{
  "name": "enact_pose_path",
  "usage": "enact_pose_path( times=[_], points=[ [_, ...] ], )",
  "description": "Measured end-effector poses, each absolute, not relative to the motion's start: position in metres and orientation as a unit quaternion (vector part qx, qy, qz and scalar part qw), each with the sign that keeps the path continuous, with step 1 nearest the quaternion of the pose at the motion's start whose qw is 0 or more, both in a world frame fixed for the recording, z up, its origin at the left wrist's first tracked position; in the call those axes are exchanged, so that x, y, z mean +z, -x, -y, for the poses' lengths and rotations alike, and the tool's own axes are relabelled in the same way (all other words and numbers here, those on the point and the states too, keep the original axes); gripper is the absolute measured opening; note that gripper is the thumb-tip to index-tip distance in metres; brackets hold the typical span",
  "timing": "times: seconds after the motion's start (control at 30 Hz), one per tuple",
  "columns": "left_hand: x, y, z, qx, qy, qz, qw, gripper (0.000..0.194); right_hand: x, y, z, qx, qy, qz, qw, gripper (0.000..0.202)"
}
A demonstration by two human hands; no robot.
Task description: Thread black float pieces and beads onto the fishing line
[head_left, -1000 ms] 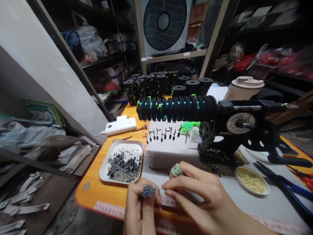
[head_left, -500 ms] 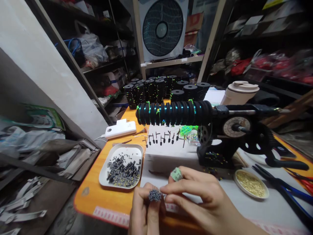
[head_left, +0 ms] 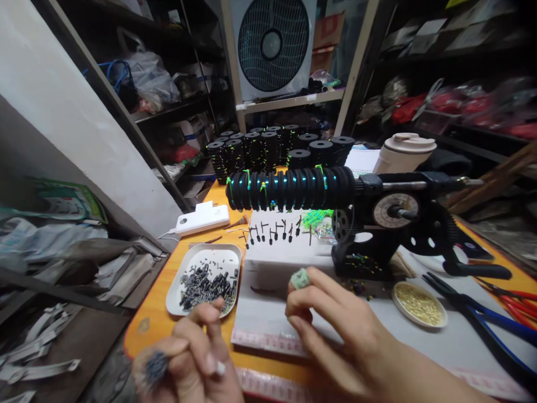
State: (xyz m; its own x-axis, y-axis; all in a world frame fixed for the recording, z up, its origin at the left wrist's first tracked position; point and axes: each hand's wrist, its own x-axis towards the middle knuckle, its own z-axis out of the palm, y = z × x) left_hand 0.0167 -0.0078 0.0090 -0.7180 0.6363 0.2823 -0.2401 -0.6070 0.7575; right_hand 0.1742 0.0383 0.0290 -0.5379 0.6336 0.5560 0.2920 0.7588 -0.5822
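Observation:
My left hand (head_left: pixel 193 358), blurred at the lower left, is closed round a bundle of small dark grey pieces (head_left: pixel 156 366); a small white tip shows between its fingers. Over the white paper, my right hand (head_left: pixel 331 324) has its fingers curled and slightly apart, with nothing visible between them. Pale green material (head_left: pixel 300 279) is wrapped on one of its fingertips. A white square tray (head_left: pixel 174 288) of small black and grey parts lies just beyond my left hand. Behind both hands stands a black winding machine (head_left: pixel 364 246) carrying a ribbed black roll (head_left: pixel 289 187) with green ties.
At the right are a round dish (head_left: pixel 419 305) of gold-coloured bits, blue-handled pliers (head_left: pixel 482 319) and a red-handled tool (head_left: pixel 518 305). A white adapter (head_left: pixel 201 218), a lidded cup (head_left: pixel 405 154) and several black spools (head_left: pixel 251 151) stand farther back. Small dark T-shaped pieces (head_left: pixel 272 232) hang before the roll.
My hands have moved apart. The left went left and down with the bundle, turning as it moved; the right stayed near its place, its fingers no longer at the bundle. The view has shifted slightly.

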Motion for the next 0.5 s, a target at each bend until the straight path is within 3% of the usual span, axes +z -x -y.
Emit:
enact_pose_path(
  times=[0.2,0.37,0.5],
  points=[
    [0.007,-0.03,0.012,0.755,-0.254,-0.41,0.445,0.022,0.033,-0.173,-0.04,0.295,0.288,0.803,0.43,0.015],
    [0.007,-0.042,0.008,0.759,-0.303,-0.425,0.389,0.025,0.034,-0.169,-0.035,0.277,0.281,0.816,0.423,0.014],
    [0.011,-0.038,0.009,0.772,-0.308,-0.356,0.427,0.018,0.034,-0.167,-0.036,0.174,0.257,0.873,0.377,0.008]
  ],
)
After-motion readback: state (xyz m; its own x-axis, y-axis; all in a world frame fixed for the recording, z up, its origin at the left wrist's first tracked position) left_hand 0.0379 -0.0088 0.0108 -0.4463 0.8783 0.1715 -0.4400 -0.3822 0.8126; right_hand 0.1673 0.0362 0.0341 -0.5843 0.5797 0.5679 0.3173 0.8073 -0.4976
